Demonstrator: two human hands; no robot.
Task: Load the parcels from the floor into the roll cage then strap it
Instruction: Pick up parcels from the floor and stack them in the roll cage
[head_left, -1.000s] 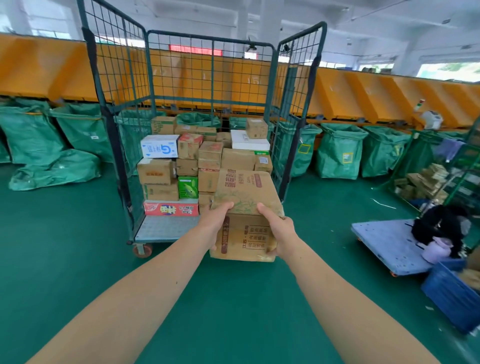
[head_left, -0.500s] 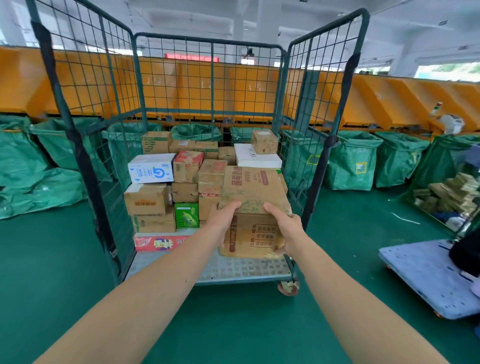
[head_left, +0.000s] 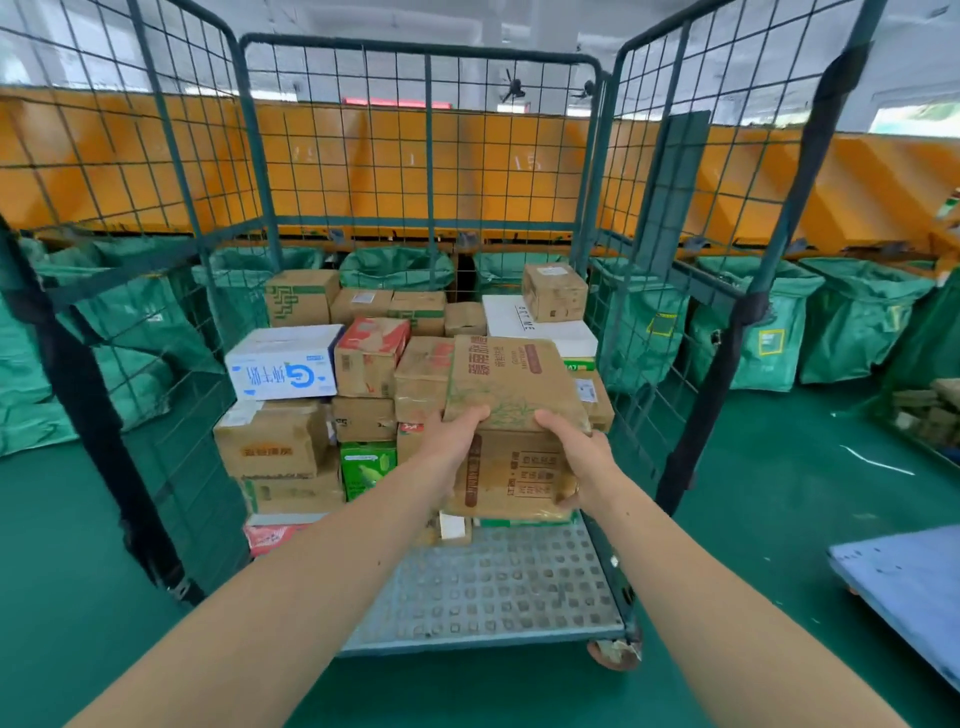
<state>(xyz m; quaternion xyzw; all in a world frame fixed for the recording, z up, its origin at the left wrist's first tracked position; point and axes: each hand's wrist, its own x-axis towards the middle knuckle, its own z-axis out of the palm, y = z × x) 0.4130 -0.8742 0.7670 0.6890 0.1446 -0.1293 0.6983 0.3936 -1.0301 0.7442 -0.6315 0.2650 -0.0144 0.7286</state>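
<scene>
I hold a brown cardboard parcel (head_left: 514, 395) with red and green print out in front of me, over the roll cage's metal floor (head_left: 488, 587). My left hand (head_left: 451, 441) grips its near left corner, thumb on top. My right hand (head_left: 582, 454) grips its near right side, fingers curled under the box. The green wire roll cage (head_left: 426, 156) stands open toward me. Several parcels are stacked at its back, among them a white box with blue print (head_left: 283, 364) and a small green box (head_left: 368, 467). Black straps (head_left: 727, 332) hang on the cage's front posts.
Green sacks (head_left: 748, 322) line the orange chute wall (head_left: 519, 171) behind the cage and to both sides. A blue flat trolley (head_left: 904, 582) sits at the right edge. Flattened cardboard (head_left: 930, 410) lies at the far right. Green floor surrounds the cage.
I have walked closer to the cage with the parcel held in both hands. The cage now fills the view and the parcel is over its floor near the stack.
</scene>
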